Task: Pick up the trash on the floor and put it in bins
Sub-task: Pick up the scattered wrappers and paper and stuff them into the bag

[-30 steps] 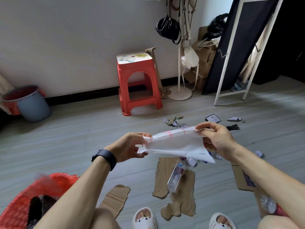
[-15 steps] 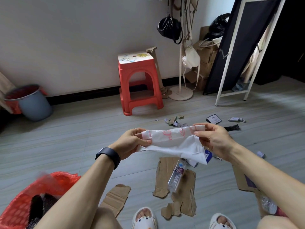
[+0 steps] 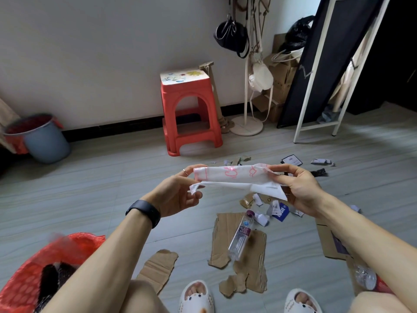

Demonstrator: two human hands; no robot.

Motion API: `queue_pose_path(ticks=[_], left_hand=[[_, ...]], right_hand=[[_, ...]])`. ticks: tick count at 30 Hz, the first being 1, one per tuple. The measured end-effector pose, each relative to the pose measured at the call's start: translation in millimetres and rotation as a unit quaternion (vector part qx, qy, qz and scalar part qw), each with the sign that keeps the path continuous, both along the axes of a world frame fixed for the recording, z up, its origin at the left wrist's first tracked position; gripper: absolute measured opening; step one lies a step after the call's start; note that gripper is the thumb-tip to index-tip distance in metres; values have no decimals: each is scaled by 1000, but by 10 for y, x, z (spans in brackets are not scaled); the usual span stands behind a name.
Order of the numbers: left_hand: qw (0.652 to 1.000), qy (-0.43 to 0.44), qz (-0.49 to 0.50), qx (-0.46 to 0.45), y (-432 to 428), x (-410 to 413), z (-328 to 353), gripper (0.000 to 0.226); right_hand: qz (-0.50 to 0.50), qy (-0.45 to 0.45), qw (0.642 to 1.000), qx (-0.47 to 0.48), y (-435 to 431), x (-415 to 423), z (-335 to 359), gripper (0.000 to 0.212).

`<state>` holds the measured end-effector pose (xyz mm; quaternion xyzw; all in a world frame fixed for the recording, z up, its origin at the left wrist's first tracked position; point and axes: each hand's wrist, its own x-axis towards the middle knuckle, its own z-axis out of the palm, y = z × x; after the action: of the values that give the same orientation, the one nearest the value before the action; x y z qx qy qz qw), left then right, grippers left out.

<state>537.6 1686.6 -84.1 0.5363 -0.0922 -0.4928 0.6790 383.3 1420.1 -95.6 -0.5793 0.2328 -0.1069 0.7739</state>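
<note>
Both hands raised over the floor, holding a white plastic bag with pink print stretched flat between them. Left hand, black band at the wrist, has its grip pinched on the bag's left end, thumb and forefinger closed on the edge, a loose corner hanging by the lower fingers. Right hand has its grip clamped on the right end, thumb on top, fingers beneath. Bag is in the air, clear of the floor, folded lengthwise. Below it on the floor: a clear plastic bottle with a purple cap lying on a torn cardboard sheet; a smaller cardboard scrap to its left; paper scraps and a blue tag scattered just beyond the bottle. Red mesh bin at lower left beside the left forearm, dark items inside. Grey bucket with a red liner stands by the wall, well apart. Red stool against the wall. White slippers at the bottom edge.
</note>
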Motion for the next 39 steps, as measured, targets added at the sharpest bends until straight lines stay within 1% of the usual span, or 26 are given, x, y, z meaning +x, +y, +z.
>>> queue_pose_path(ticks=[2, 3, 5, 8, 9, 11, 12, 13, 15, 16, 19, 21, 24, 26, 28, 30, 33, 35, 37, 38, 39], left_hand=[[1000, 28, -2, 2, 34, 8, 11, 41], [1000, 27, -2, 16, 44, -1, 12, 39], [998, -10, 1, 67, 44, -24, -15, 34], [992, -62, -3, 105, 16, -48, -48, 17], [993, -63, 1, 104, 11, -38, -58, 17], [994, -49, 20, 97, -1, -24, -65, 28], [994, -46, 27, 96, -14, -24, -60, 33], [994, -48, 27, 95, -30, -33, -52, 34], [994, -59, 12, 95, -57, -62, -23, 28], [993, -63, 8, 97, -64, -70, -15, 24], [991, -81, 19, 110, -47, -56, -19, 25], [988, -91, 33, 121, -25, -41, -28, 27], [990, -58, 22, 129, 15, -7, -54, 33], [987, -54, -11, 149, 49, 6, -73, 37], [980, -91, -39, 175, 67, 12, -83, 37], [977, -118, -36, 177, 67, 23, -81, 30], [982, -111, -7, 151, 64, 30, -82, 23], [988, -91, -4, 127, 73, 28, -79, 22], [991, -68, -7, 114, 83, 20, -76, 31], [991, -66, -5, 117, 82, 19, -76, 35], [990, -73, -5, 123, 76, 23, -83, 32]], right_hand=[[14, 22, 999, -20, -25, -30, 23, 13], [22, 37, 998, -37, -50, -42, 16, 18], [44, 50, 996, -65, -70, -60, 23, 24], [58, 39, 994, -81, -25, -61, 36, 20], [50, 39, 994, -85, -9, -53, 27, 19], [15, 34, 996, -85, 12, -33, -10, 18], [-4, 29, 996, -84, 13, -26, -21, 21], [-20, 26, 996, -81, 11, -16, -29, 26], [-34, 24, 997, -59, 6, -10, -18, 35], [-32, 23, 998, -40, 3, -12, -7, 36], [-7, 18, 1000, 13, -11, -25, 1, 24], [17, 18, 999, 37, -12, -32, -24, 26], [46, 24, 998, 29, 22, -35, -38, 16], [42, 26, 999, 20, 42, -26, -27, 15], [25, 36, 999, 23, 37, -24, -16, 16], [10, 45, 998, 38, 21, -27, 13, 20], [14, 32, 996, 85, 9, -24, 51, 23], [29, 42, 997, 59, 17, -12, 49, 31], [36, 67, 997, 1, 42, 1, 14, 40], [31, 72, 997, -12, 55, 4, -4, 41], [21, 71, 997, -14, 68, 8, -17, 38]])
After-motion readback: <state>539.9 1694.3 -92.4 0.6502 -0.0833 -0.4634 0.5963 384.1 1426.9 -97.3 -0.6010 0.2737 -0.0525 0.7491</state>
